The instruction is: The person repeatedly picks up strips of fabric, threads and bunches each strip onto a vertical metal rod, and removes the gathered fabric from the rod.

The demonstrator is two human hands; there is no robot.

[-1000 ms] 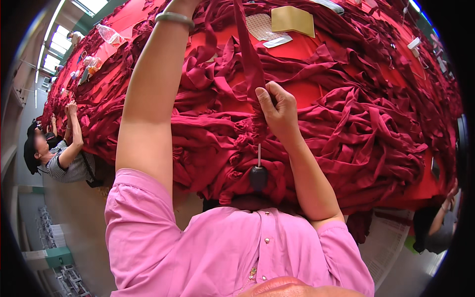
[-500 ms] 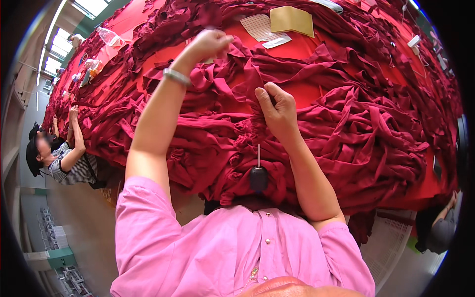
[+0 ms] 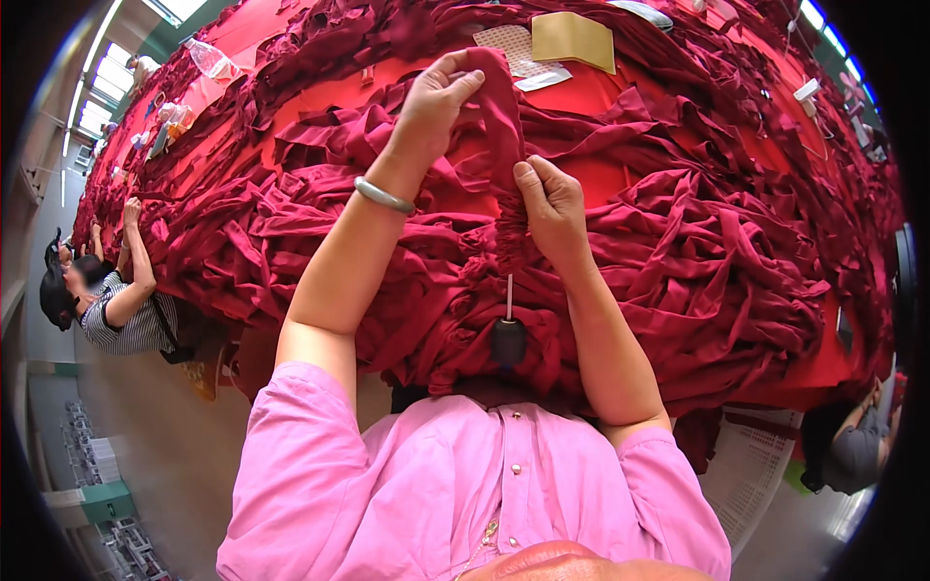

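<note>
A dark red fabric strip (image 3: 502, 107) stands stretched between my two hands. My left hand (image 3: 438, 102), a pale bangle on its wrist, grips the strip's upper end, where it folds over. Lower and to the right, my right hand (image 3: 556, 205) pinches the strip between thumb and fingers. Below the pinch the cloth is bunched in tight gathers around a thin metal rod. The rod's bare lower part ends in a black-handled tool (image 3: 509, 341), upright close to my chest. Whether the rod reaches up inside the strip is hidden.
Heaps of dark red cloth strips (image 3: 697, 261) cover the big red-topped table. Beyond my hands lie a tan card (image 3: 573, 42) and a dotted paper sheet (image 3: 506, 41). A plastic bottle (image 3: 211, 58) lies far left. Another person (image 3: 131, 315) works at the left edge, another (image 3: 857, 450) at right.
My left hand has come from a blurred, raised position on the left to the strip's upper end, now gripping it. The strip is drawn up flat; my right hand has barely shifted.
</note>
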